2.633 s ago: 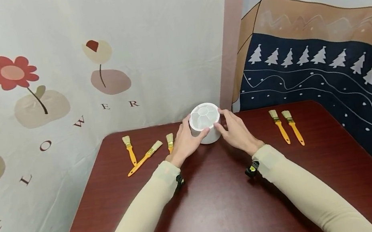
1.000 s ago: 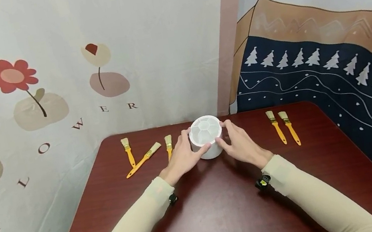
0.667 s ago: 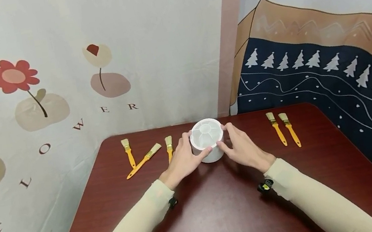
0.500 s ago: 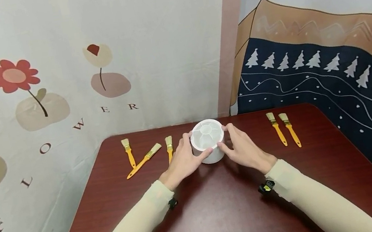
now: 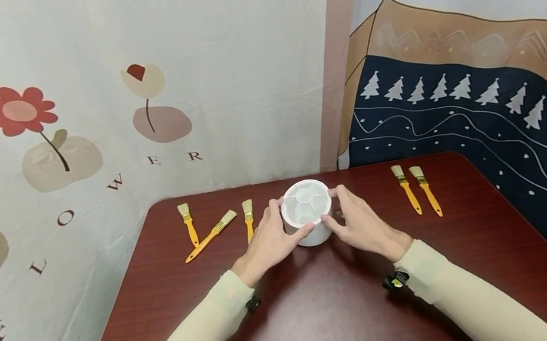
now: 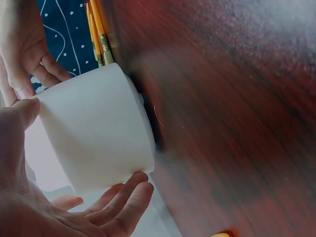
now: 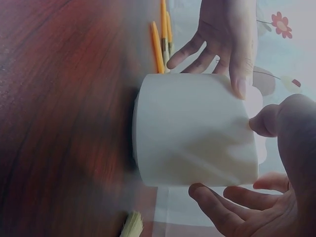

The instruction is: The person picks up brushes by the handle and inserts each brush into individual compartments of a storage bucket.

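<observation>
A white round desk organizer (image 5: 309,212) stands upright, its top split into several compartments around a small central one; no contents show. My left hand (image 5: 269,235) grips its left side, thumb at the front of the rim and fingers spread along the wall. Opposite it, my right hand (image 5: 365,223) holds the right side in the same way. In the left wrist view the organizer's smooth wall (image 6: 98,128) fills the space between both hands. A dark gap shows under its base in the right wrist view, so I cannot tell whether it touches the table.
Left of the organizer lie three yellow-handled paintbrushes, one brush (image 5: 189,225) alone, another brush (image 5: 211,237) slanted, and a third brush (image 5: 249,221) partly behind my left hand. Two more paintbrushes (image 5: 416,191) lie at the right. The dark red table (image 5: 323,312) meets printed cloth (image 5: 242,110) behind.
Both hands have brought the organizer from the table's back edge a little toward me, keeping their hold on it. The paintbrushes lie as before.
</observation>
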A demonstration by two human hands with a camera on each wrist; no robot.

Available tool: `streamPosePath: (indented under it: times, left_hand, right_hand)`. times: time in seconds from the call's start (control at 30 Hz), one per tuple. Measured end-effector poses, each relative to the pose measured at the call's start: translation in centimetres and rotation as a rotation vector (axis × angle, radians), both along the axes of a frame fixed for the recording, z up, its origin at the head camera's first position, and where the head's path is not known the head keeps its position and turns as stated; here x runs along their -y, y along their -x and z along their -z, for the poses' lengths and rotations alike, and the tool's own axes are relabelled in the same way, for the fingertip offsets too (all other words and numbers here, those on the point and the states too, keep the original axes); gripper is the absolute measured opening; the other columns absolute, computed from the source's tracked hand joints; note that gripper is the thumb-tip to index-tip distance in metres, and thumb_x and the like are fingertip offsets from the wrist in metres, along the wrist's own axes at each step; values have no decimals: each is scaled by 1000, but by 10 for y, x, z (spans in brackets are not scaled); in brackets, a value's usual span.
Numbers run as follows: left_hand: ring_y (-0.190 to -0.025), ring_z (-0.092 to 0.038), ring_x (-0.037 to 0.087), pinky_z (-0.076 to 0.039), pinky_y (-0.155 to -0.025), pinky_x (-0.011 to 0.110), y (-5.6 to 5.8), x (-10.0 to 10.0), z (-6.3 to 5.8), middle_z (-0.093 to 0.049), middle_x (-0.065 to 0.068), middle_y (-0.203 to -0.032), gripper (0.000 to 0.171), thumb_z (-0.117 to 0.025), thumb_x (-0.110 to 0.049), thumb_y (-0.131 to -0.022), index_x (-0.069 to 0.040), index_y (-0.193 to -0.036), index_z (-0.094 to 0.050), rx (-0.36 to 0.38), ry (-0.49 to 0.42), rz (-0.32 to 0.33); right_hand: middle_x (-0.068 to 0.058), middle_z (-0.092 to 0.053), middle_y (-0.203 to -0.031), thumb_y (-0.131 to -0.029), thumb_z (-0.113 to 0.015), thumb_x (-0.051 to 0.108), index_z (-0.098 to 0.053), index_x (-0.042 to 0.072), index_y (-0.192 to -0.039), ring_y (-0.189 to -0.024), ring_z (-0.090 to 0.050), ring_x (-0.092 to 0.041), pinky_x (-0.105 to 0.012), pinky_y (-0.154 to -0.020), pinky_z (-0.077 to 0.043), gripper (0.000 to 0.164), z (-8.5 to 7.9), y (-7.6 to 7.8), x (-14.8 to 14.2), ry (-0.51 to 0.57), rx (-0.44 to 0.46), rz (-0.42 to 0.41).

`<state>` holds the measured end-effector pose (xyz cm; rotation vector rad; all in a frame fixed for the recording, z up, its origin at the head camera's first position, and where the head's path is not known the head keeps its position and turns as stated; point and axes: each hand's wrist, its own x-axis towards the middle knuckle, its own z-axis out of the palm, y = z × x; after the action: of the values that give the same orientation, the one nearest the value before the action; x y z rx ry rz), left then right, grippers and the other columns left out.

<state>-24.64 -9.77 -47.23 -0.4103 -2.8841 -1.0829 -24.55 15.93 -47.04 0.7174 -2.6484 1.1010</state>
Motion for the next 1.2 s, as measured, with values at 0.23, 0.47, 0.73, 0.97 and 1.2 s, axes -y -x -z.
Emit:
streamPosePath:
  times: [0.23,0.47,0.73,0.97,1.2]
  left_hand:
    - [-127,-77,39,-65,-104,56,-7,0,-3,-63,24,-157,104,-85,-71,-97,-9,-167,-41,8,7,11]
    - [-126,-76,38,-66,-103,55,-11,0,-3,-61,23,-161,102,-86,-70,-97,-7,-164,-42,1,5,25]
    - [-124,-76,33,-66,-101,49,-20,-2,-7,-60,20,-159,98,-89,-67,-96,-4,-158,-46,-15,16,35]
    - [-126,-76,34,-66,-104,51,-25,-2,-10,-60,19,-158,101,-92,-61,-95,-3,-162,-45,-19,0,49]
    - [-136,-73,37,-63,-111,59,-25,-3,-11,-59,19,-164,117,-90,-66,-95,-11,-181,-32,-15,31,56]
  right_hand:
    - [-22,-64,-151,-110,-82,19,-53,-3,-150,-123,-80,-34,-51,-105,-70,54,2,-6,-4,-16,-11,3]
    - [-21,-62,-152,-109,-82,22,-53,-2,-151,-125,-77,-33,-52,-109,-69,57,-1,-13,-7,-45,2,8]
    - [-20,-61,-157,-109,-82,24,-52,0,-154,-128,-75,-30,-50,-109,-68,59,-2,-20,-11,-59,4,-10]
    - [-21,-60,-158,-109,-83,22,-52,1,-152,-127,-78,-32,-52,-110,-68,57,-3,-24,-13,-33,7,-30]
    - [-20,-61,-157,-108,-85,21,-54,2,-150,-128,-79,-31,-52,-111,-67,55,-1,-27,-18,-29,-1,-42]
